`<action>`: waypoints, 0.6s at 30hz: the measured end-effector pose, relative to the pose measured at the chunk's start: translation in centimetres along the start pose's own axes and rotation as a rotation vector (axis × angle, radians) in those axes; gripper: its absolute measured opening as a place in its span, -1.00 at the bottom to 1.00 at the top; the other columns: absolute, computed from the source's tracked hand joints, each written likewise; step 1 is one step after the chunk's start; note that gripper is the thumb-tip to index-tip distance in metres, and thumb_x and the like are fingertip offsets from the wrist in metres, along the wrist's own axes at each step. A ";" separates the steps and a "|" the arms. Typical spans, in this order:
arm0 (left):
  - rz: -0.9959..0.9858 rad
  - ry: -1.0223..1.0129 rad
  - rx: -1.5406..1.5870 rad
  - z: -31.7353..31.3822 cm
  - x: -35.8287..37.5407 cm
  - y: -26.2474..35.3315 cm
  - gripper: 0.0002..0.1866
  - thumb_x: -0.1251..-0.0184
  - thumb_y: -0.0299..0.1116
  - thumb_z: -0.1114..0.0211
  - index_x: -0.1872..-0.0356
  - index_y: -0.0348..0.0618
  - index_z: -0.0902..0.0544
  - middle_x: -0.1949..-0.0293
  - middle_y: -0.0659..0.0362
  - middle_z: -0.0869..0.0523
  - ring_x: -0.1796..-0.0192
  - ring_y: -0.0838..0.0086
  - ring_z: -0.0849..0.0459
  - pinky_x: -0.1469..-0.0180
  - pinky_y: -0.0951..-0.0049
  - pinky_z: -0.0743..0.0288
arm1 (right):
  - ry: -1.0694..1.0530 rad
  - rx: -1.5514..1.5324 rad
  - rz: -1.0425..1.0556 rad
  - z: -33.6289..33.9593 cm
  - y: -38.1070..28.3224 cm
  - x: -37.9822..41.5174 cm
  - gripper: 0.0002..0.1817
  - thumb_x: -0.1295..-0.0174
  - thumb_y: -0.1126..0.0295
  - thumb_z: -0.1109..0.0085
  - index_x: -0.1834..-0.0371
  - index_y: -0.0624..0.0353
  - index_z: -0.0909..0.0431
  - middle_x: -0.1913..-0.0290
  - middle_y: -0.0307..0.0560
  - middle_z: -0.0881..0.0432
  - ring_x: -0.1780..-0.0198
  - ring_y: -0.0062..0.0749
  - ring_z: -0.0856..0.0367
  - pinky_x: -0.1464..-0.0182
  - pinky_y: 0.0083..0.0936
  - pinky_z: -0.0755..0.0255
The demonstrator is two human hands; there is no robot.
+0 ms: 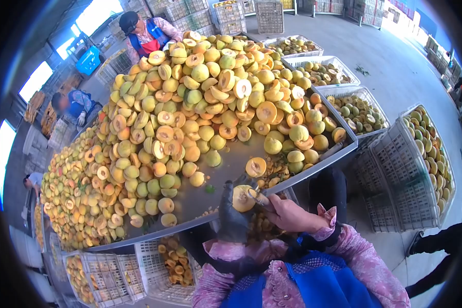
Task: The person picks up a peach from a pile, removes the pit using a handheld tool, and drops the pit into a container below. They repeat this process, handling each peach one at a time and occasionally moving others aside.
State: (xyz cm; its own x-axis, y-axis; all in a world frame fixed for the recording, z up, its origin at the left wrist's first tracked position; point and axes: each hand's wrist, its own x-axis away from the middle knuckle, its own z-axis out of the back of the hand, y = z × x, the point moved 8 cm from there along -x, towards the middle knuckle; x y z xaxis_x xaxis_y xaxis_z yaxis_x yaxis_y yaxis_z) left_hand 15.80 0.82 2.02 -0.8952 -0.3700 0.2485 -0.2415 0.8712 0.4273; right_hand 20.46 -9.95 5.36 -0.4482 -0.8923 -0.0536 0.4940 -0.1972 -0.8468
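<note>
My left hand, in a dark glove, holds a halved peach cut side up, just below the edge of the metal table. My right hand is bare and presses a small tool against the peach half; the tool is mostly hidden. Another peach half lies on the bare metal just above my hands. A large heap of halved and whole peaches covers the table beyond.
White plastic crates of whole peaches stand to the right, and more crates sit under the table. Two people work at the far side, a third at the left.
</note>
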 end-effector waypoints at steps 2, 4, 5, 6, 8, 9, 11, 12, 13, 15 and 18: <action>-0.044 0.034 -0.111 1.6 -0.4 0.3 -0.46 -0.43 -0.03 0.16 -0.13 -0.32 -0.42 -0.01 -0.03 -0.56 -0.08 0.22 -0.52 -0.16 0.24 -0.37 | -0.074 0.065 -0.024 -0.6 -0.2 0.1 -0.71 -0.11 0.47 -0.04 0.16 0.36 -0.22 0.49 0.37 -0.51 0.36 0.28 -0.52 0.38 -0.01 -0.39; -0.055 0.034 -0.145 2.4 -0.6 0.0 -0.47 -0.43 -0.04 0.16 -0.13 -0.32 -0.42 -0.01 -0.03 -0.56 -0.07 0.22 -0.52 -0.16 0.24 -0.37 | -0.063 0.073 -0.005 -0.5 -0.5 0.1 -0.72 -0.11 0.48 -0.04 0.17 0.36 -0.22 0.51 0.36 -0.51 0.39 0.28 -0.52 0.40 0.00 -0.39; -0.065 0.034 -0.181 2.4 -0.5 0.0 -0.48 -0.44 -0.06 0.17 -0.13 -0.33 -0.42 0.00 -0.04 -0.56 -0.06 0.22 -0.52 -0.16 0.24 -0.37 | -0.050 0.080 0.013 -0.4 -0.8 0.1 -0.72 -0.11 0.48 -0.04 0.19 0.35 -0.21 0.53 0.35 -0.51 0.42 0.28 -0.52 0.42 0.01 -0.39; -0.065 0.036 -0.180 2.4 -0.4 -0.1 -0.48 -0.44 -0.06 0.17 -0.13 -0.33 -0.42 0.00 -0.04 -0.56 -0.06 0.22 -0.52 -0.16 0.24 -0.37 | -0.051 0.081 0.012 -0.5 -0.8 0.1 -0.72 -0.11 0.48 -0.04 0.19 0.35 -0.21 0.53 0.35 -0.51 0.42 0.28 -0.52 0.42 0.01 -0.39; -0.072 0.046 -0.192 2.3 -0.1 -0.1 -0.50 -0.45 -0.10 0.16 -0.11 -0.34 -0.43 0.01 -0.02 -0.56 -0.06 0.23 -0.52 -0.18 0.23 -0.36 | -0.054 0.085 0.000 -0.7 -0.7 0.1 -0.72 -0.11 0.49 -0.02 0.18 0.36 -0.21 0.54 0.36 -0.50 0.42 0.28 -0.52 0.43 -0.01 -0.39; -0.071 0.046 -0.191 2.5 -0.1 -0.3 -0.50 -0.45 -0.10 0.16 -0.11 -0.34 -0.43 0.01 -0.02 -0.56 -0.06 0.23 -0.52 -0.18 0.23 -0.36 | -0.055 0.086 -0.002 -0.8 -0.7 0.1 -0.72 -0.11 0.49 -0.02 0.18 0.36 -0.21 0.54 0.36 -0.50 0.42 0.28 -0.52 0.43 -0.01 -0.39; -0.107 0.033 -0.222 2.6 -0.2 -0.2 -0.50 -0.45 -0.10 0.15 -0.10 -0.36 -0.43 0.01 -0.01 -0.57 -0.06 0.24 -0.52 -0.20 0.23 -0.34 | -0.054 0.112 0.018 -1.0 -0.8 0.1 -0.72 -0.11 0.50 -0.01 0.18 0.38 -0.20 0.57 0.35 -0.49 0.45 0.26 -0.52 0.45 -0.01 -0.39; -0.106 0.034 -0.219 2.6 -0.1 -0.2 -0.50 -0.45 -0.10 0.15 -0.10 -0.36 -0.43 0.01 -0.01 -0.57 -0.06 0.24 -0.52 -0.20 0.23 -0.34 | -0.055 0.114 0.015 -1.0 -0.9 0.1 -0.72 -0.11 0.50 -0.01 0.18 0.38 -0.20 0.57 0.35 -0.49 0.45 0.26 -0.52 0.45 -0.01 -0.39; -0.173 0.010 -0.432 2.1 0.2 0.2 -0.52 -0.45 -0.13 0.13 -0.10 -0.36 -0.43 0.00 0.00 -0.57 -0.06 0.26 -0.53 -0.19 0.26 -0.36 | -0.067 0.132 0.010 -1.1 -1.0 0.1 -0.73 -0.11 0.49 -0.01 0.20 0.39 -0.19 0.57 0.34 -0.49 0.45 0.25 -0.53 0.46 -0.02 -0.38; -0.238 -0.014 -0.644 0.8 0.9 0.7 -0.54 -0.44 -0.16 0.11 -0.11 -0.36 -0.43 -0.01 0.00 -0.56 -0.05 0.29 -0.53 -0.17 0.30 -0.38 | -0.078 0.151 0.002 -1.3 -0.9 0.2 -0.73 -0.11 0.49 0.00 0.21 0.40 -0.19 0.57 0.34 -0.49 0.46 0.24 -0.53 0.47 -0.02 -0.38; -0.465 -0.083 -1.300 -1.6 2.1 1.3 -0.61 -0.43 -0.28 0.09 -0.11 -0.34 -0.43 0.00 0.02 -0.57 -0.02 0.37 -0.55 -0.11 0.38 -0.43 | -0.125 0.170 -0.055 -1.9 -0.1 0.3 -0.74 -0.12 0.49 0.01 0.24 0.41 -0.18 0.58 0.34 -0.49 0.48 0.23 -0.53 0.48 -0.03 -0.37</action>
State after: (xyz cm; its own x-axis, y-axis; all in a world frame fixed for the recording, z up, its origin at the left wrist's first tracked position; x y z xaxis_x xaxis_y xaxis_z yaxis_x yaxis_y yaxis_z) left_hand 14.22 0.70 4.46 -0.8601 -0.4806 -0.1711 -0.0429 -0.2662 0.9630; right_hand 18.84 -9.44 4.47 -0.3873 -0.9196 0.0655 0.5948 -0.3035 -0.7444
